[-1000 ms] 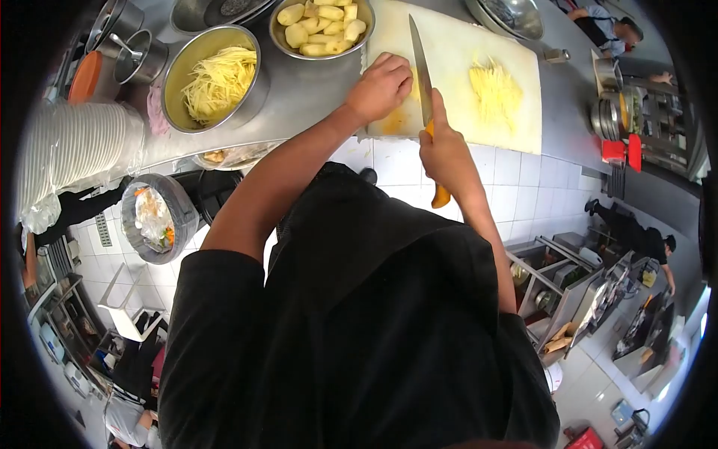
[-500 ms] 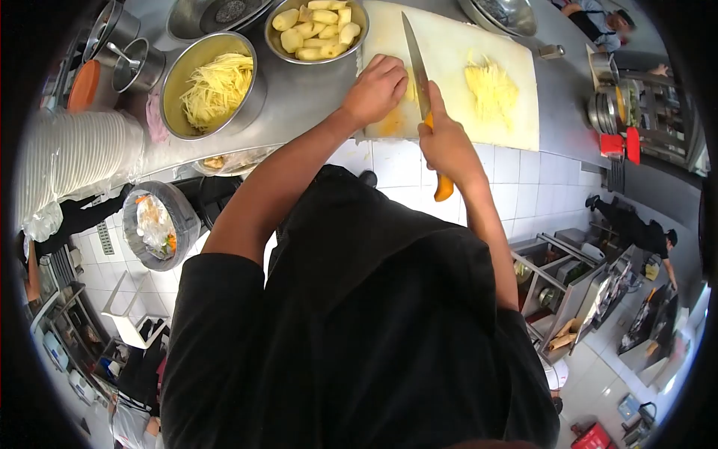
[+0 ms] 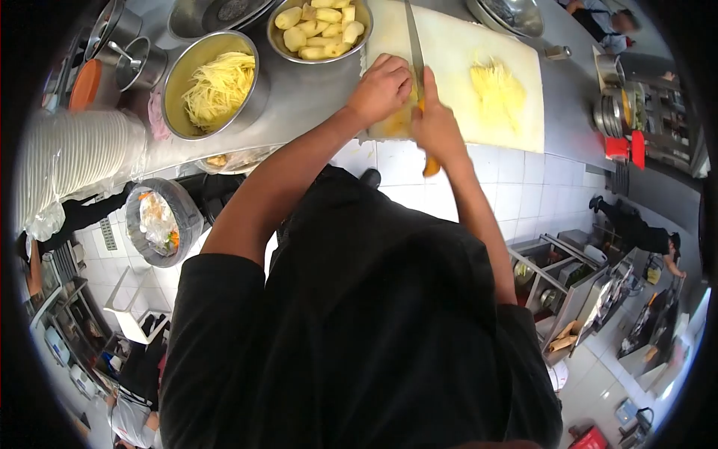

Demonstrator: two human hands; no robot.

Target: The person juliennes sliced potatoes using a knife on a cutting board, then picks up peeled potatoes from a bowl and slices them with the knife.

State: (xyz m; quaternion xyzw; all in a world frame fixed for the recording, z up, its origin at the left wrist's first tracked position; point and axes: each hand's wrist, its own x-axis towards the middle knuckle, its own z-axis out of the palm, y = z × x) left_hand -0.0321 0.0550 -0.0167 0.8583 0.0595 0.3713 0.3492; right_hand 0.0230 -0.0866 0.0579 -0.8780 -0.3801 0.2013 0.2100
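My right hand (image 3: 439,131) is closed round the orange handle of a long knife (image 3: 414,45), its index finger along the blade. Beside the blade, my left hand (image 3: 381,88) curls its fingers over a pale yellow piece, mostly hidden, on the white cutting board (image 3: 449,37). Thin yellow shreds (image 3: 498,91) lie in a heap on the board's right part. Peeled potatoes (image 3: 318,30) fill a metal bowl behind my left hand. More shreds (image 3: 218,88) are in a deeper metal bowl (image 3: 258,101) at the left.
Stacked white plates (image 3: 82,161) in plastic stand at the counter's left end. Metal bowls (image 3: 512,15) are behind the board. Below the counter is a lined waste bin (image 3: 161,224). A person in black (image 3: 636,228) is at the far right, and another person is at the top right.
The knife and my right hand have shifted left, closer to my left hand, and the blade stands more upright in view. The person at the far right has moved an arm.
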